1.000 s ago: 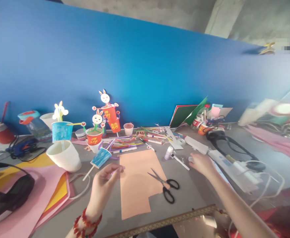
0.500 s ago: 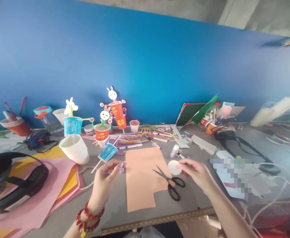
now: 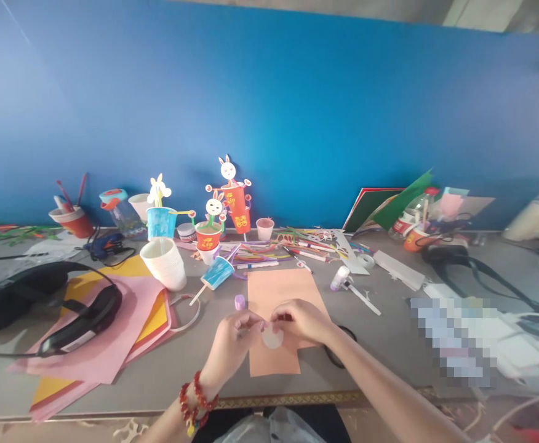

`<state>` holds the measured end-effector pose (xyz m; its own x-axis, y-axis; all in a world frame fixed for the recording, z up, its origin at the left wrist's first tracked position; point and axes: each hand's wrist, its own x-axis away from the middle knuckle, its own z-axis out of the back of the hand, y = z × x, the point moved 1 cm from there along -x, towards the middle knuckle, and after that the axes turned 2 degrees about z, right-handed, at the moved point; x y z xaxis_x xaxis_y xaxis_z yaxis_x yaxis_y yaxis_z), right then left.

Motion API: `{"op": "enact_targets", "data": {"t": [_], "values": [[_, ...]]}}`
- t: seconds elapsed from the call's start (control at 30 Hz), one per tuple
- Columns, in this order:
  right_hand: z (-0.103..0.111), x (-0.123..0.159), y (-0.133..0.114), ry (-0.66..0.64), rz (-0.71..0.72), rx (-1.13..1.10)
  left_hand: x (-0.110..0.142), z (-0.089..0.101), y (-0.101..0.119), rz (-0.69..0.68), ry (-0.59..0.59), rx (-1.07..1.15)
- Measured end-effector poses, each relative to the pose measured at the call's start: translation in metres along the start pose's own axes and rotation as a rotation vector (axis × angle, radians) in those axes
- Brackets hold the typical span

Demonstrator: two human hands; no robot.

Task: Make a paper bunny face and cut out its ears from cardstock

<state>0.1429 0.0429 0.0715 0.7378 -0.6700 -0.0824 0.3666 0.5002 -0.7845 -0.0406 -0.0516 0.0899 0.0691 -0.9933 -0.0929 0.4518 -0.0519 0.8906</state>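
My left hand (image 3: 233, 339) and my right hand (image 3: 299, 320) meet over a peach paper sheet (image 3: 279, 289) on the grey table (image 3: 380, 344). Both pinch a small white paper disc (image 3: 272, 338) between their fingertips. A small purple cap (image 3: 239, 301) stands just beyond my left hand. Black scissors (image 3: 338, 354) lie under my right forearm, mostly hidden. My left wrist wears a red bead bracelet (image 3: 194, 397).
A stack of white cups (image 3: 164, 263), a blue cup on a stick (image 3: 216, 272), bunny paper-cup crafts (image 3: 232, 203), markers (image 3: 269, 253), a glue bottle (image 3: 339, 278), pink and yellow paper (image 3: 126, 320), black headphones (image 3: 48, 307) and a blurred-out patch (image 3: 454, 335) crowd the table before a blue wall.
My right hand picked up the white disc at the right and carried it left. Both hands have come together over the peach sheet. The camera turned left.
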Motion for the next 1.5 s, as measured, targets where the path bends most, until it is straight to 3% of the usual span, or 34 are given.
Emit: {"op": "enact_targets", "data": {"t": [0.5, 1.07, 1.3, 1.5], "values": [[-0.006, 0.004, 0.005, 0.036, 0.074, 0.189, -0.004, -0.008, -0.006, 0.015, 0.011, -0.041], [0.000, 0.026, -0.005, -0.060, 0.128, 0.322, -0.004, -0.008, -0.005, -0.006, -0.022, -0.064], [-0.013, 0.036, -0.013, 0.034, -0.013, 0.508, -0.001, -0.006, -0.006, -0.019, -0.031, -0.062], [-0.008, 0.031, -0.016, -0.098, 0.147, 0.447, -0.001, -0.008, -0.010, -0.022, -0.052, -0.053]]}}
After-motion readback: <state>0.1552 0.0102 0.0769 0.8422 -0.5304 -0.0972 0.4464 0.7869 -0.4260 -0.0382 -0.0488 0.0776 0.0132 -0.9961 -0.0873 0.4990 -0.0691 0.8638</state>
